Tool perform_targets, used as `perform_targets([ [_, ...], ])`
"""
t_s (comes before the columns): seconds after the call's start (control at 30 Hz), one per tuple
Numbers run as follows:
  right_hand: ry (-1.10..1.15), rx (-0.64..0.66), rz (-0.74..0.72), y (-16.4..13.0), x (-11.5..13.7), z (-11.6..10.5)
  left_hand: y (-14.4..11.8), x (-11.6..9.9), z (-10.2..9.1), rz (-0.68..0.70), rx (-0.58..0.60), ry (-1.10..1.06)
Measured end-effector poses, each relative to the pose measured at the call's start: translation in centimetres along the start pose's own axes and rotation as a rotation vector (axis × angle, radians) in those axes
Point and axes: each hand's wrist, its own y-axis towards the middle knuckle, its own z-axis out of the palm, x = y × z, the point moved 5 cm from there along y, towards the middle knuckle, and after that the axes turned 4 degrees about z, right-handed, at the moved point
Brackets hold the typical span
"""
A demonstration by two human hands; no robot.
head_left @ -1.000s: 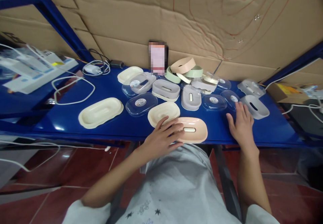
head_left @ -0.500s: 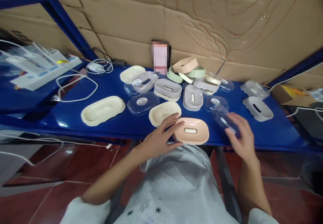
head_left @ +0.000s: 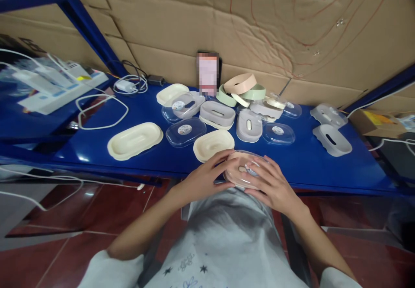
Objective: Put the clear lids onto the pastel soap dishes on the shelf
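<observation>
A peach soap dish (head_left: 232,172) with a slot in its middle sits at the table's front edge. Over its top lies a clear plastic lid (head_left: 250,170) bearing a round label; whether it is fully seated I cannot tell. My left hand (head_left: 207,176) grips the dish's left side, thumb at the front and fingers at the rear. Spread across the lid from the right are the fingers of my right hand (head_left: 275,187), holding it against the dish. Just behind my left fingers rests a cream tray (head_left: 210,144).
Behind are clear lids (head_left: 191,139), (head_left: 283,136), grey soap dishes (head_left: 218,114), (head_left: 333,141) and a pile with a peach ring (head_left: 240,83). Another cream tray (head_left: 134,141) lies left. A phone (head_left: 208,74) leans on the cardboard; cables and a power strip (head_left: 58,93) occupy the far left.
My right hand has moved left, bringing the clear lid from beside the peach soap dish onto its top. My left hand has stayed on the dish.
</observation>
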Motion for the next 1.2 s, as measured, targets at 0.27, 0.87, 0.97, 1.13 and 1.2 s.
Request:
perform_targets([
  [0.27,0.116,-0.073,0.032,-0.2,-0.5,-0.4,-0.1,0.1,0.2,-0.014,-0.006,0.017],
  [0.87,-0.494,-0.042,0.954,-3.2,-20.9,-5.1,0.4,-1.0,0.0,0.101,-0.149,0.289],
  [0.97,-0.497,-0.074,1.095,-4.7,-21.4,-6.9,0.5,-1.0,-0.1,0.103,-0.167,0.334],
  [1.13,-0.434,0.093,1.398,-10.3,-21.3,-8.1,0.7,-1.0,0.0,0.07,-0.174,0.415],
  [1.2,-0.483,0.083,1.342,-11.9,-19.8,-8.1,0.8,-1.1,0.2,0.068,-0.153,0.438],
])
